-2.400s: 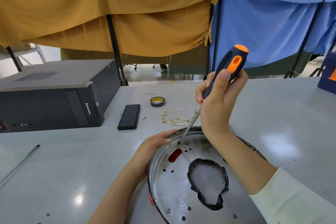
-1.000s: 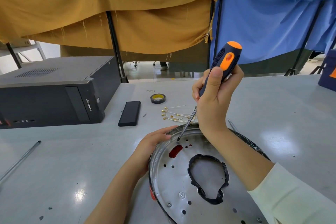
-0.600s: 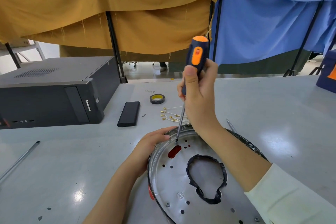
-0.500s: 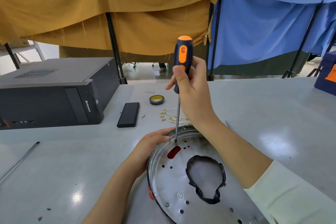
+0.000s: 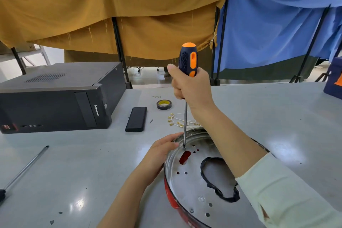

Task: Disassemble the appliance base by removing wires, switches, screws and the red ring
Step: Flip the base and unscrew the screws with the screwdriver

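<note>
Screw removal is the step in hand. The screwdriver is gripped by the right hand, fingers wrapped round the lower part of the black-and-orange handle, orange cap left free above the fist. The shaft is held close to upright, long axis running top to bottom, tip pointed down into the appliance base near its far-left rim. A screw head under the tip is assumed; it is too small to be made out for certain.

The base is lying on the grey table, metal plate facing up, at the lower centre-right just before the person. It is steadied by the left hand, fingers curled over the near-left rim, just beside the tip. The red ring is seen as a red band under the plate's left edge, still fitted. Another screw is still seated near the front edge.

Next move, as judged: downward pressure kept along the shaft while the handle is twisted, base kept from turning by the left hand; a tilt of the shaft would risk slipping out.

Detached wires with brass terminals are lying on the table beyond the base, near a tape roll.
</note>
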Action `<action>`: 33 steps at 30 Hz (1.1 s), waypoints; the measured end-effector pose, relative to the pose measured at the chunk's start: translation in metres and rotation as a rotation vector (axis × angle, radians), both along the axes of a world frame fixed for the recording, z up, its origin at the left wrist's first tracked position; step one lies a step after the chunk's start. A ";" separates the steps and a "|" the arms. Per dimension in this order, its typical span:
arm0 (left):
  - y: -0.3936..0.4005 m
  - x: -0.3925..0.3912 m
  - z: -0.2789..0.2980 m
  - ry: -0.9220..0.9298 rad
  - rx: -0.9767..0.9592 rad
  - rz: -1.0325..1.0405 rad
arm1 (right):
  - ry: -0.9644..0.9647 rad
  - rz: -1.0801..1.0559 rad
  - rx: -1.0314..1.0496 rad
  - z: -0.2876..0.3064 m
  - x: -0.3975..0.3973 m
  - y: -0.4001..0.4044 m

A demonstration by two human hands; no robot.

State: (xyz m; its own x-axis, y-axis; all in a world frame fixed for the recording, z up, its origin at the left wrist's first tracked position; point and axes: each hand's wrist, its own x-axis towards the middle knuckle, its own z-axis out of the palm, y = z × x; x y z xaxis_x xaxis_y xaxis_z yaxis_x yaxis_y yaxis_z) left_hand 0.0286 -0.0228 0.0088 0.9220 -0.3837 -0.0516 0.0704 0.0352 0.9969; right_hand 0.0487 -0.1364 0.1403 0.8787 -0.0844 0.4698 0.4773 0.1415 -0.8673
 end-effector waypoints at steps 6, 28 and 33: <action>0.003 0.000 0.003 -0.025 0.016 -0.050 | -0.008 0.281 -0.040 -0.001 0.006 -0.013; -0.013 0.002 0.003 -0.356 0.535 0.252 | -0.167 0.047 0.046 -0.017 -0.009 -0.015; -0.011 0.001 0.002 -0.305 0.481 0.251 | -0.150 0.134 0.132 -0.019 -0.006 -0.026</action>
State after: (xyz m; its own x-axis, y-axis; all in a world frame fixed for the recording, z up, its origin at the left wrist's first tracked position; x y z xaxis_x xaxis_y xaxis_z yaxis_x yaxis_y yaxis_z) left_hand 0.0298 -0.0340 0.0113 0.9816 -0.1522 0.1150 -0.1719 -0.4445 0.8791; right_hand 0.0430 -0.1625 0.1211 0.8071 -0.0410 0.5889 0.5689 0.3202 -0.7575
